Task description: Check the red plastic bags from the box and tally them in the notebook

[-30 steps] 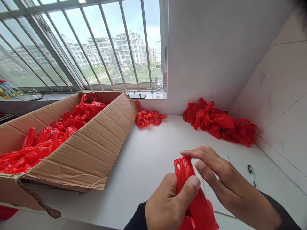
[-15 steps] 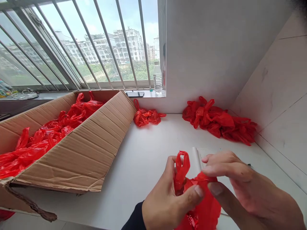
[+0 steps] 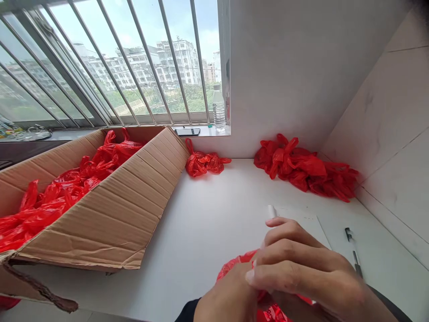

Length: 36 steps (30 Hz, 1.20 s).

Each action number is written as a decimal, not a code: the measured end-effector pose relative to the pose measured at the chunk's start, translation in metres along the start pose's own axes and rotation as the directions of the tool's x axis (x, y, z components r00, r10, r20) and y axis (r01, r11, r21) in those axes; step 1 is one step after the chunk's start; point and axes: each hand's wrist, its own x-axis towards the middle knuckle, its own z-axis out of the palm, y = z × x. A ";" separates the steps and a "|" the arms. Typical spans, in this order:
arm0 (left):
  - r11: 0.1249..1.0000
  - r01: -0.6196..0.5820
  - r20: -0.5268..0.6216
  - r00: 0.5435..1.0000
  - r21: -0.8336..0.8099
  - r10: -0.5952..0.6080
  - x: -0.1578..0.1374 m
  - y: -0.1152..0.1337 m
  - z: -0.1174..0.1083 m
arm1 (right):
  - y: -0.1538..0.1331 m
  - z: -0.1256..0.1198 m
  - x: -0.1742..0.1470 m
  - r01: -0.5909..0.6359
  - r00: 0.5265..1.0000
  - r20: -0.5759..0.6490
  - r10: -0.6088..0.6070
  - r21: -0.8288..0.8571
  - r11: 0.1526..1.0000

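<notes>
A red plastic bag is bunched between my two hands low in the view, with part of it showing above the left wrist and a shiny part below the fingers. My left hand is closed around it, its fingers mostly hidden. Over it lies my right hand, fingers bent and pressed together at the bag, the fingertips touching the left hand. What the right thumb does is hidden.
A cardboard box full of red bags stands left. A small red bag bundle and a bigger red bag pile lie by the wall. Paper and a pen lie right. A bottle and phone stay on the sill.
My right hand has moved left and over my left hand. The bag's loop handle no longer stands up in sight, and the pen has come into view.
</notes>
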 end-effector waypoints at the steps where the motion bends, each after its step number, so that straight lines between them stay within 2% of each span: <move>1: 0.999 0.044 0.014 0.999 0.014 -0.044 -0.002 -0.003 0.001 | 0.000 -0.001 0.000 0.008 1.000 0.019 -0.007 -0.013 1.000; 2: 0.996 0.094 0.012 0.996 0.007 -0.094 -0.002 -0.004 0.002 | 0.000 -0.001 -0.001 -0.011 1.000 0.015 0.012 -0.021 1.000; 4: 0.980 0.186 0.005 0.982 -0.069 -0.186 -0.001 0.004 0.003 | 0.001 -0.003 -0.003 -0.128 0.990 -0.059 0.125 -0.046 0.991; 6: 0.950 0.240 -0.018 0.968 -0.201 -0.249 0.003 0.017 0.003 | 0.003 -0.003 -0.006 -0.280 0.957 -0.092 0.275 -0.049 0.959; 7: 0.930 0.253 -0.008 0.964 -0.266 -0.264 0.006 0.022 0.002 | 0.004 -0.004 -0.008 -0.334 0.941 -0.069 0.331 -0.029 0.942; 10: 0.875 0.256 0.180 0.964 -0.410 -0.198 0.015 0.026 -0.002 | 0.010 -0.003 -0.013 -0.402 0.913 -0.040 0.406 0.070 0.913; 12: 0.838 0.235 0.272 0.956 -0.492 -0.108 0.021 0.021 -0.007 | 0.012 -0.003 -0.016 -0.383 0.918 -0.064 0.390 0.103 0.918; 15: 0.844 0.120 0.245 0.969 -0.523 0.014 0.027 0.015 -0.014 | 0.012 -0.002 -0.021 -0.329 0.941 -0.036 0.338 0.152 0.932; 18: 0.924 -0.005 0.256 0.960 -0.383 0.111 0.028 0.014 -0.016 | 0.013 0.003 -0.023 -0.362 0.925 -0.036 0.377 0.212 0.908; 20: 0.949 -0.117 0.263 0.944 -0.293 0.198 0.028 0.014 -0.014 | 0.016 0.009 -0.024 -0.440 0.889 -0.014 0.458 0.255 0.861; 22: 0.948 -0.246 0.235 0.927 -0.203 0.291 0.027 0.012 -0.012 | 0.021 0.017 -0.023 -0.532 0.839 0.087 0.538 0.345 0.773; 24: 0.942 -0.329 0.166 0.927 -0.066 0.335 0.026 0.009 -0.010 | 0.028 0.024 -0.024 -0.624 0.771 0.199 0.605 0.428 0.654; 26: 0.927 -0.353 0.046 0.935 0.123 0.350 0.025 0.005 -0.009 | 0.035 0.030 -0.025 -0.689 0.701 0.236 0.674 0.470 0.552; 27: 0.902 -0.367 -0.031 0.923 0.229 0.383 0.025 0.002 -0.009 | 0.039 0.032 -0.026 -0.708 0.673 0.237 0.700 0.480 0.518; 28: 0.861 -0.385 -0.104 0.893 0.331 0.439 0.026 -0.001 -0.009 | 0.042 0.033 -0.027 -0.714 0.661 0.239 0.712 0.492 0.498; 30: 0.754 -0.443 -0.179 0.794 0.485 0.581 0.028 -0.008 -0.009 | 0.047 0.035 -0.029 -0.711 0.665 0.277 0.693 0.520 0.474; 32: 0.652 -0.520 -0.159 0.702 0.552 0.694 0.031 -0.015 -0.010 | 0.050 0.035 -0.030 -0.698 0.691 0.331 0.643 0.539 0.472; 33: 0.617 -0.550 -0.139 0.673 0.563 0.726 0.033 -0.018 -0.010 | 0.051 0.035 -0.030 -0.684 0.710 0.346 0.613 0.546 0.484; 34: 0.601 -0.561 -0.121 0.666 0.569 0.736 0.034 -0.020 -0.012 | 0.052 0.035 -0.030 -0.664 0.733 0.347 0.586 0.553 0.503; 36: 0.610 -0.542 -0.093 0.699 0.579 0.709 0.034 -0.022 -0.015 | 0.053 0.035 -0.028 -0.611 0.779 0.301 0.551 0.566 0.554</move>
